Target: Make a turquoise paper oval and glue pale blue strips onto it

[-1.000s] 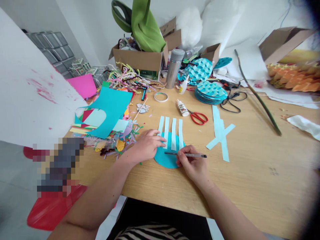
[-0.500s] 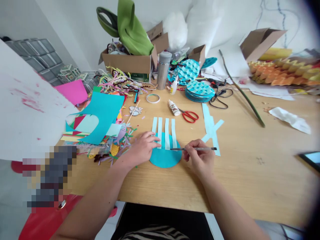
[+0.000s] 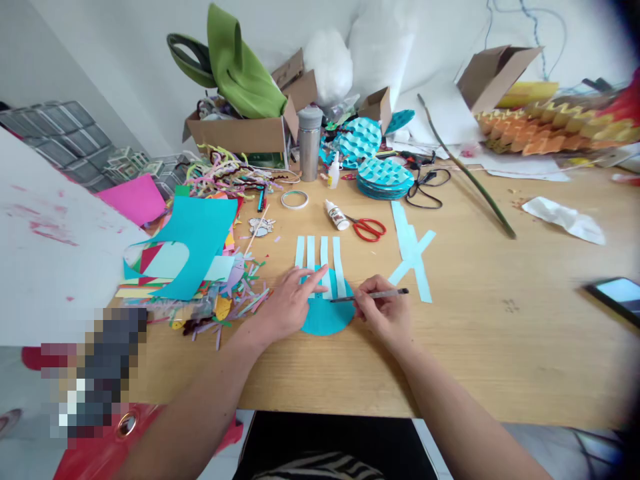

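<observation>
A blue paper disc (image 3: pixel 327 321) lies flat on the table in front of me. Several pale blue paper strips (image 3: pixel 337 263) run side by side from its upper part out past its far edge. My left hand (image 3: pixel 287 303) rests with spread fingers on the disc's left side, its index finger stretched across the strips. A slim dark pen (image 3: pixel 373 295) is pinched in my right hand (image 3: pixel 385 310), just right of the disc. Its tip touches or hovers over the disc near the strips' lower ends; which, I cannot tell. My left fingers cover part of the strips.
Loose pale strips (image 3: pixel 413 250) lie crossed to the right. Beyond stand red-handled scissors (image 3: pixel 369 229), a white glue bottle (image 3: pixel 337 216), a tape roll (image 3: pixel 295 199) and a steel flask (image 3: pixel 309 147). Cut paper (image 3: pixel 210 227) and scraps are piled left; a phone (image 3: pixel 617 300) lies right.
The view has shifted a little. My left hand has slid right over the strips, its index finger now reaching farther across. The pen stays at nearly the same spot on the disc.
</observation>
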A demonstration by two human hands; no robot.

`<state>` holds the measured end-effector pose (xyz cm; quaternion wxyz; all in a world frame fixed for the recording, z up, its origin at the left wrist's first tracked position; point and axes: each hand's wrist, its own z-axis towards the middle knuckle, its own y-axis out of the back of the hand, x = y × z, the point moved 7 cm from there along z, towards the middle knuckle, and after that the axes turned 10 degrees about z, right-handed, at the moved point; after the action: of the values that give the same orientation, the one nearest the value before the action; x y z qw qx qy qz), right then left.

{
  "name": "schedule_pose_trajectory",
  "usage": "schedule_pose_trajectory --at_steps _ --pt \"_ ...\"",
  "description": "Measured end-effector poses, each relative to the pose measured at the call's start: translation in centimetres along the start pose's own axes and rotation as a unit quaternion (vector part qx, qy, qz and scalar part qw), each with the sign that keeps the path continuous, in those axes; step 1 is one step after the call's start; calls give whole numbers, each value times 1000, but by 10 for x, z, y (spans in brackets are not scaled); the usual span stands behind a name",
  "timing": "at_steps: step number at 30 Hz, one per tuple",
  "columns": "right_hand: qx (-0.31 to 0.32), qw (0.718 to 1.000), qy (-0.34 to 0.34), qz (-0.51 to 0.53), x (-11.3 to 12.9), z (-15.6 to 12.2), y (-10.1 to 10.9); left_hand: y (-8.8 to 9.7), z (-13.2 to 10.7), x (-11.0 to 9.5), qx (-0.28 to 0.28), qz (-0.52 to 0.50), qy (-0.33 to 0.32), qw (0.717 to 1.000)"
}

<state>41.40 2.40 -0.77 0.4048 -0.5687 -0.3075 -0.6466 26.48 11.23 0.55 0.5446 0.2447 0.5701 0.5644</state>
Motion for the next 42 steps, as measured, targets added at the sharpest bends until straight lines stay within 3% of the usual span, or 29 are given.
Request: schedule_pose_trajectory --at_steps 16,35,42 --pt "22 997 9 -73 -8 0 -3 -2 0 1 2 -2 -7 1000" --pt "26 998 -4 -58 0 0 -6 -6 -2 5 -1 10 -6 1000" --pt "-57 997 -15 52 5 1 6 -4 -2 3 0 5 -9 1000"
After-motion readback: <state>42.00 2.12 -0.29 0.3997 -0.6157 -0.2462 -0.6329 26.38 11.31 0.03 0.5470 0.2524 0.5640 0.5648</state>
